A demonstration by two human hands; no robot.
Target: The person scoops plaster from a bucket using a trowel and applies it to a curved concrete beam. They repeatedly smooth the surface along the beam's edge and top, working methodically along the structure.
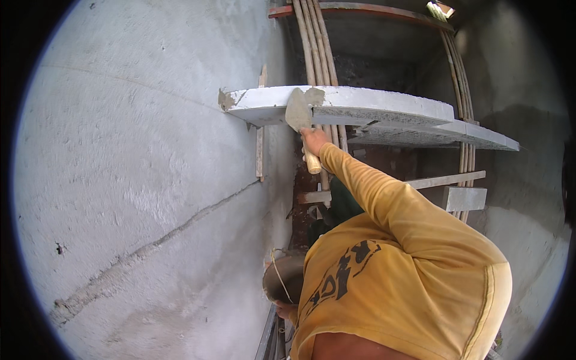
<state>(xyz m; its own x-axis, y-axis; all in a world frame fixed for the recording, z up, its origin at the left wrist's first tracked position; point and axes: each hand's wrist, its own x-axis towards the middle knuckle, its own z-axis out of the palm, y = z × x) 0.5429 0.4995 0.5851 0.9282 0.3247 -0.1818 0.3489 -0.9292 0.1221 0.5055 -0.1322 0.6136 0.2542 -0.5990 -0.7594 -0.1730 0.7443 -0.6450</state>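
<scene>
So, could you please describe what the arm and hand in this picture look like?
The only arm in view, a co-worker's, wears a loose, creased mustard-yellow long sleeve to the wrist, part of a shirt with a dark printed marking on its back. Its hand is ungloved. The camera wearer's own hands are out of view.

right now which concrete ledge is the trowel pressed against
The upper left ledge, with the trowel on its front edge; the lower right ledge goes untouched.
</scene>
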